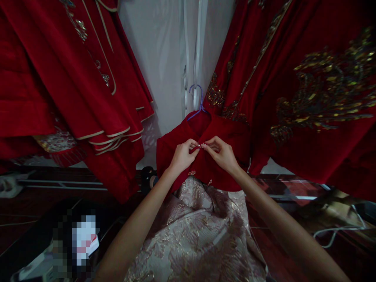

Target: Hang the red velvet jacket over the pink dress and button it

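**Both hands pinching the front of a red jacket on a hanger**

White sheeting (164, 58) hung as the backdrop, with a pale vertical rail (197, 51) running down it. Against it, at the middle of the view, hung the red jacket (173, 150) on a blue wire hanger (197, 102), its cloth dark, matte and velvety, the collar folded into soft lobes. Small pale ornaments sat low on its front. Below its hem spilled a skirt (194, 235) of pale pink brocade, stiff-looking, with a raised leafy pattern and a dull sheen.

The left hand (182, 156) and the right hand (221, 153) met at the jacket's front opening, fingertips nearly touching, each pinching the cloth edge around a tiny fastening too small to make out. Both wrists were bent slightly inward, forearms bare and reaching up from the lower corners.

To the left hung red robes (73, 78) edged in cream piping, layered in curved hems. To the right hung a heavier red gown (317, 90) with dense gold embroidery. A white cable (331, 235) lay on the dark floor at lower right.
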`<state>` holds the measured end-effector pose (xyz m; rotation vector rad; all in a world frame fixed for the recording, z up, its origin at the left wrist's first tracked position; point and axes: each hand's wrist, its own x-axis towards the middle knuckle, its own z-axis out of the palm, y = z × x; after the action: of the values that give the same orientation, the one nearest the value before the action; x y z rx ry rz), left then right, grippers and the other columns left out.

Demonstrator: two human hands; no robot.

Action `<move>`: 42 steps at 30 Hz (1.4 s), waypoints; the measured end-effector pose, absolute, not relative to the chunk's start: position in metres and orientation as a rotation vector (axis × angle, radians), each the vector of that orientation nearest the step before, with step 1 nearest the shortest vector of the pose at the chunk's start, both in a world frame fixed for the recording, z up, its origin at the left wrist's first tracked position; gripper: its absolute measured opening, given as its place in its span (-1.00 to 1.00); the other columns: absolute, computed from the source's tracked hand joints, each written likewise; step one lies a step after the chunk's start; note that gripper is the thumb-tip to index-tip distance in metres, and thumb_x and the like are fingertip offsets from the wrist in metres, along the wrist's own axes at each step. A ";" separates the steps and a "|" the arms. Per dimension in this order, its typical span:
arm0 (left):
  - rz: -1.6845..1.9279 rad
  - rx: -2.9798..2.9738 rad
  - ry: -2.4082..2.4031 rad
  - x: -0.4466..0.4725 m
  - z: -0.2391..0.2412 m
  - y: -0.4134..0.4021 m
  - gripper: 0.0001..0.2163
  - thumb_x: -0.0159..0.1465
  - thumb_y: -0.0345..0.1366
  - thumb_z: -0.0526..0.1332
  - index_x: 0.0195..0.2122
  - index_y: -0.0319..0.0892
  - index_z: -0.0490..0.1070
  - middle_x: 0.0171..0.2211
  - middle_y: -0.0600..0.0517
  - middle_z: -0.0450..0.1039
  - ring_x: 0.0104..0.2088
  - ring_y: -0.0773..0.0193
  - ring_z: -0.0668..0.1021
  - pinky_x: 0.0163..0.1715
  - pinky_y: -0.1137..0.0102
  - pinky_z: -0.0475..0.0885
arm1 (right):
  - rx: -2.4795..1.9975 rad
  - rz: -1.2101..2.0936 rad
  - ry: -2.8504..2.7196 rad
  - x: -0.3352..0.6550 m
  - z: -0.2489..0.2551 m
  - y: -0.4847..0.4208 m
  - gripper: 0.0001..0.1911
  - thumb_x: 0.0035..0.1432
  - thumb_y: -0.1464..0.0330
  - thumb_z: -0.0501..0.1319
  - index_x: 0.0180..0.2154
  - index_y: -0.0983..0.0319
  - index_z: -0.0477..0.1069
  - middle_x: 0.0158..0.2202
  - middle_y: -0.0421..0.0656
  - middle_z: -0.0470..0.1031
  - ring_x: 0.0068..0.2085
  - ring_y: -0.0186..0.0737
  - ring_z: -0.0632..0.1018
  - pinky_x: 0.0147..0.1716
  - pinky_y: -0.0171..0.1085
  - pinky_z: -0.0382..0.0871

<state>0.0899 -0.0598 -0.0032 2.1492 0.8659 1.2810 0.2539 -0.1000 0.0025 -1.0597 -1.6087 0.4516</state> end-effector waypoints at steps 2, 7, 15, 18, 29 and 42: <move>1.264 2.205 0.849 0.090 0.000 -0.063 -0.87 0.12 -0.44 0.17 -0.29 -0.17 0.37 -0.34 0.02 0.50 -0.34 0.34 0.54 -0.25 0.42 0.46 | -1.069 0.426 -1.588 0.253 0.002 -0.101 -0.75 0.08 0.14 0.20 -0.32 0.18 0.32 -0.35 -0.16 0.51 -0.30 -0.23 0.56 -0.27 -0.23 0.48; 1.273 2.235 0.864 0.091 0.005 -0.068 -0.90 0.14 -0.36 0.18 -0.30 -0.18 0.38 -0.40 0.02 0.50 -0.39 0.34 0.54 -0.32 0.44 0.46 | -1.050 0.394 -1.508 0.246 0.000 -0.103 -0.77 0.08 0.15 0.20 -0.32 0.17 0.34 -0.31 -0.15 0.54 -0.29 -0.21 0.57 -0.25 -0.20 0.50; 1.276 2.269 0.914 0.096 -0.001 -0.062 -0.91 0.15 -0.35 0.16 -0.32 -0.17 0.40 -0.39 0.03 0.52 -0.38 0.33 0.56 -0.31 0.44 0.44 | -1.071 0.448 -1.437 0.248 -0.004 -0.103 -0.69 0.01 0.18 0.27 -0.20 0.16 0.51 -0.19 -0.15 0.56 -0.21 -0.11 0.58 -0.11 -0.10 0.48; 1.250 2.327 0.920 0.097 0.000 -0.061 -0.91 0.15 -0.35 0.16 -0.32 -0.17 0.40 -0.39 0.04 0.52 -0.37 0.32 0.55 -0.32 0.45 0.42 | -1.085 0.476 -1.419 0.252 -0.004 -0.102 -0.67 -0.04 0.19 0.30 -0.19 0.15 0.52 -0.22 -0.16 0.57 -0.22 -0.09 0.59 -0.13 -0.08 0.49; 1.152 2.537 0.891 0.098 0.005 -0.061 -0.97 0.14 -0.35 0.16 -0.40 -0.17 0.34 -0.45 0.07 0.46 -0.45 0.36 0.47 -0.42 0.49 0.33 | -0.978 0.650 -1.391 0.262 -0.025 -0.090 -0.60 -0.08 0.26 0.34 -0.15 0.25 0.48 -0.24 -0.11 0.57 -0.24 -0.19 0.58 -0.12 -0.16 0.48; 1.038 2.606 0.718 0.095 0.009 -0.054 -0.96 0.17 -0.39 0.12 -0.36 -0.19 0.33 -0.40 0.06 0.42 -0.40 0.35 0.46 -0.35 0.46 0.35 | -0.969 0.696 -1.381 0.262 -0.026 -0.082 -0.61 -0.11 0.30 0.33 -0.18 0.29 0.47 -0.27 -0.09 0.56 -0.29 -0.23 0.57 -0.15 -0.17 0.46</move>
<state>0.0948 -0.0543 0.0094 2.6058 0.7176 1.0376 0.2622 -0.0819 -0.0263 -0.9694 -1.3810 0.6959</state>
